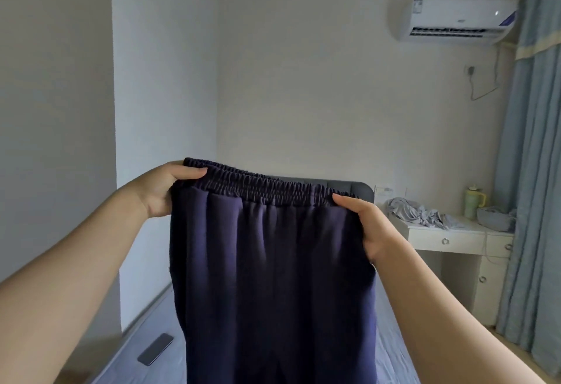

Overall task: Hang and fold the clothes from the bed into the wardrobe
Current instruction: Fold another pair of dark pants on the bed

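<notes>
1. Navy cloth is stretched between the hands; the left hand [165, 189] pinches one end of the elastic waistband [261, 189], thumb on the near face; the right hand [368, 225] pinches the other end the same way; the two are set well apart, so the band is pulled flat.
2. From that grip the trousers [273, 277] hang straight down, long axis vertical; the waistband sits a little lower at the right hand; the legs run out of view, so the hems cannot be seen.
3. Below and beyond the hands lies the bed [391, 350]; a phone [155, 348] rests on it beneath the left hand.
4. Right of the right hand stands a white bench [455, 231] carrying a crumpled grey garment [419, 212]; no wardrobe shows.
5. Both hands are equally placed; the fold probably turns on bringing one end of the band across to the other, leg onto leg.
</notes>
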`<state>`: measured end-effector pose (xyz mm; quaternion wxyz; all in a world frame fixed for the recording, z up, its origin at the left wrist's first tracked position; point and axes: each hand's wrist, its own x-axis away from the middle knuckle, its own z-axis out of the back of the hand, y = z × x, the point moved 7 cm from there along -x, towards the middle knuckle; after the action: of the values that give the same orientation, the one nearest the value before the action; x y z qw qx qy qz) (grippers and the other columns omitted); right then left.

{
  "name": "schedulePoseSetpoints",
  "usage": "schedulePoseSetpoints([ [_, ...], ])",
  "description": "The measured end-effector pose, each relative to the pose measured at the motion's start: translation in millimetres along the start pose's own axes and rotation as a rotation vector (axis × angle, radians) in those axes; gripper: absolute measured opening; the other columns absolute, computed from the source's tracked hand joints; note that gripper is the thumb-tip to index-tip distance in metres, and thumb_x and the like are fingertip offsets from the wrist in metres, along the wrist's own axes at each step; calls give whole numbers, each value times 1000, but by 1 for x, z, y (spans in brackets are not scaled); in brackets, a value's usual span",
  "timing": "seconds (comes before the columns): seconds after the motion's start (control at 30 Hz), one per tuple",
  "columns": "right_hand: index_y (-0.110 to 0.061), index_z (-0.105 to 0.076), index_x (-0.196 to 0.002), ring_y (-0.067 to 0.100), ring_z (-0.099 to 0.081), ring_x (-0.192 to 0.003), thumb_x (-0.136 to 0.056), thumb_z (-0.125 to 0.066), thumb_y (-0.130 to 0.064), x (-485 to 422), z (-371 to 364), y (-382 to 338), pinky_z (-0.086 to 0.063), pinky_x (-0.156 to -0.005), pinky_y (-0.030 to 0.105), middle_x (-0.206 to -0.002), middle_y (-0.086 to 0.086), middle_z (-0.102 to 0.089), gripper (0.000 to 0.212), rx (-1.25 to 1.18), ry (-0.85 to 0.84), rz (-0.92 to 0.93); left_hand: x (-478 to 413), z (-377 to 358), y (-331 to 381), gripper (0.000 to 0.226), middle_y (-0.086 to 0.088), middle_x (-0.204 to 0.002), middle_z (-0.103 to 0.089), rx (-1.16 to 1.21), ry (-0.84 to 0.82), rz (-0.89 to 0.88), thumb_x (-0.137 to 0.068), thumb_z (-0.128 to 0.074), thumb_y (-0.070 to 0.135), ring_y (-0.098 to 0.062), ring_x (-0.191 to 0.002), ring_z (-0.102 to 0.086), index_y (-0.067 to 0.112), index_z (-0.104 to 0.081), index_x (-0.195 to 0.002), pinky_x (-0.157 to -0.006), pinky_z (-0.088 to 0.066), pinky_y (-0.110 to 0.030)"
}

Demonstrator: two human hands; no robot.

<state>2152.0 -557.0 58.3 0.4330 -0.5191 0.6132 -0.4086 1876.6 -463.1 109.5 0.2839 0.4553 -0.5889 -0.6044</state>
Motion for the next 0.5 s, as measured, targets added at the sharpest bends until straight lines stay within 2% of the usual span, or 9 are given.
schedulePoseSetpoints([
  [0.1, -5, -77, -80, 25, -71, -77, -70, -62, -27, 1, -13, -11, -57, -68, 35, -85, 12, -74, 28, -121, -166, -6, -1, -7, 14, 26, -2, -76, -73, 66, -22, -19, -78, -53, 19, -14, -67, -71, 15, -77, -67, -56, -57, -25],
  [0.17, -5, -76, -81, 25, -71, -78, -76, -59, -26, -1, -18, -18, -57, -68, 35, -85, 11, -74, 27, -155, -189, 10, -4, -7, 15, 21, -2, -77, -73, 52, 6, 17, -73, -57, 22, -14, -67, -70, 14, -77, -70, -57, -57, -25],
  [0.27, -5, -72, -82, 21, -70, -62, -86, -57, -22, -11, -9, -14, -58, -59, 28, -73, 10, -73, 23, -28, 15, -61, -9, 1, 1, 18, -6, -71, -71, -121, 113, 203, -89, -55, 16, -17, -60, -68, 8, -68, -79, -54, -57, -25],
  [0.33, -6, -69, -82, 21, -68, -59, -85, -62, -19, -15, 1, -7, -55, -59, 29, -70, 9, -72, 15, 65, 169, -100, -10, 0, -11, 17, -7, -63, -68, -204, 195, 289, -93, -53, 15, -18, -54, -65, 5, -62, -82, -49, -55, -24],
  [0.4, -5, -68, -92, 24, -65, -67, -84, -65, -15, -17, 2, -1, -53, -62, 32, -79, 12, -70, 13, 60, 245, -101, -9, -10, -22, 16, -10, -55, -65, -183, 286, 289, -93, -53, 10, -20, -46, -62, 2, -59, -81, -45, -53, -25],
  [0.47, -3, -65, -101, 25, -63, -71, -84, -65, -11, -19, -1, 1, -53, -64, 34, -89, 15, -67, 18, 26, 309, -68, -9, -26, -31, 8, -15, -66, -63, -93, 374, 204, -92, -53, 4, -24, -54, -60, -2, -59, -93, -54, -52, -31],
  [0.5, -3, -63, -102, 25, -63, -71, -84, -64, -8, -20, -3, 1, -53, -63, 33, -92, 16, -66, 19, 20, 337, -34, -7, -33, -34, 13, -18, -74, -62, -46, 416, 143, -90, -55, 1, -26, -61, -59, -4, -58, -101, -61, -51, -34],
])
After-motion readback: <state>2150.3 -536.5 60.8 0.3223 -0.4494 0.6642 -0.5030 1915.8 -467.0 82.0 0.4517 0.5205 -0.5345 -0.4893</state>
